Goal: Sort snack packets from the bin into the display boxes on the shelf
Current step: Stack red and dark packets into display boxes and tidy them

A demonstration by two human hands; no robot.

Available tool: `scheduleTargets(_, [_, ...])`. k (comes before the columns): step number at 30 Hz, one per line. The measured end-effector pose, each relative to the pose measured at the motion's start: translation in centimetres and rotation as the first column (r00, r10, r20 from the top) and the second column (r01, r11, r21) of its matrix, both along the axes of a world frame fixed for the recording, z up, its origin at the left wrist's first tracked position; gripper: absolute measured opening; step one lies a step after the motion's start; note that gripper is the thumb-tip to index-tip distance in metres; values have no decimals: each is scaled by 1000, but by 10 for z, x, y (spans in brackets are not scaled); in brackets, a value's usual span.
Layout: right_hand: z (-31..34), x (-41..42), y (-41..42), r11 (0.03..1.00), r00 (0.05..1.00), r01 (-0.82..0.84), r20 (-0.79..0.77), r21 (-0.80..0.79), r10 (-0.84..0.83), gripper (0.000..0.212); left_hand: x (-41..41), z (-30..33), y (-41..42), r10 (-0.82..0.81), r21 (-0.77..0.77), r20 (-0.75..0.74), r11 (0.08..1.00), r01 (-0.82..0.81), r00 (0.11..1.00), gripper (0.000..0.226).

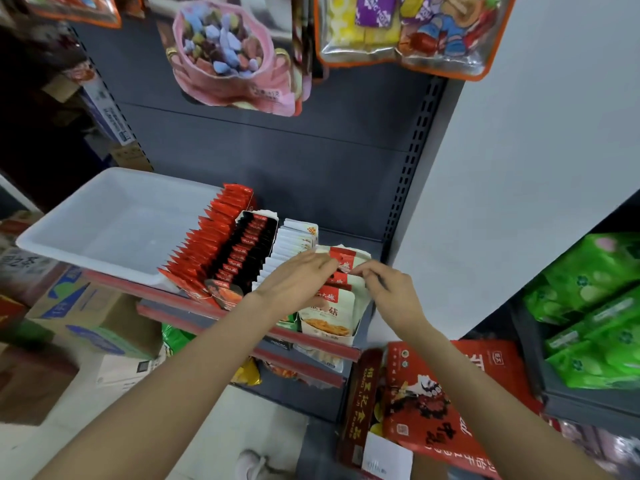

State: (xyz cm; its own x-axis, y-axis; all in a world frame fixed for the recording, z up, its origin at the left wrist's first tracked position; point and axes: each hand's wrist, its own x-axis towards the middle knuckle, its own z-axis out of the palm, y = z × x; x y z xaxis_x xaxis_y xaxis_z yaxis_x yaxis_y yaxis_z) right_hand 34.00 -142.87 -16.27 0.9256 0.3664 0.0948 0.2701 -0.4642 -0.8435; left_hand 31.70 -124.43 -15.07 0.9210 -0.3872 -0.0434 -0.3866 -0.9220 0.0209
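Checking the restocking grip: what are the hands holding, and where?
Both hands, left and right, touch the top edges of white-and-red snack packets in the rightmost box; a real grip cannot be told.

Your shelf point(242, 315), red-edged, carries the white bin point(114, 226) at left; just beside it stand four display boxes: red packets point(207, 244), black point(242, 251), white point(291, 244), cream-and-red point(329, 317) at right.

Open air above the shelf point(242, 315) right up to the hanging pink candy bag point(225, 60). The white bin point(104, 223) blocks the left, packed display boxes point(263, 251) fill the middle, and the grey upright point(412, 161) closes off the right.
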Motion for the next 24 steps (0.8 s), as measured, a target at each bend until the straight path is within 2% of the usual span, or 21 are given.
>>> scheduleTargets(2, [3, 4, 0, 999, 998, -13, -59, 39, 16, 26, -9, 0, 0, 48, -85, -28, 995, -51, 998, 54])
scheduleTargets(4, [7, 9, 0, 999, 995, -29, -98, 29, 31, 21, -13, 3, -1, 99, -133, -58, 985, -106, 993, 56])
scheduleTargets(7, [5, 20, 1, 999, 999, 15, -30, -42, -17, 22, -8, 4, -2, 115, -123, -76, 985, -124, 990, 69])
scheduleTargets(10, [-1, 32, -1, 984, 998, 54, 32, -168, -49, 34, -2, 3, -1, 50, -42, -106, 998, -55, 993, 68])
scheduleTargets(13, [-7, 34, -2, 956, 997, -51, 35, -288, 64, 38, 0, -1, 3, 29, -37, -100, 999, -33, 995, 67])
scheduleTargets(17, [-19, 30, -8, 891, 974, -96, 142, -443, 175, 44, 5, -8, 5, 2, -25, -82, 1000, -4, 997, 65])
scheduleTargets(21, [-14, 32, -10, 851, 959, -131, 153, -509, 239, 46, 8, -9, 5, 6, -32, -159, 999, -11, 987, 66])
scheduleTargets(24, [-5, 42, -4, 907, 969, -76, 184, -414, 165, 32, 10, -7, 5, 19, -35, -179, 999, -26, 984, 67])
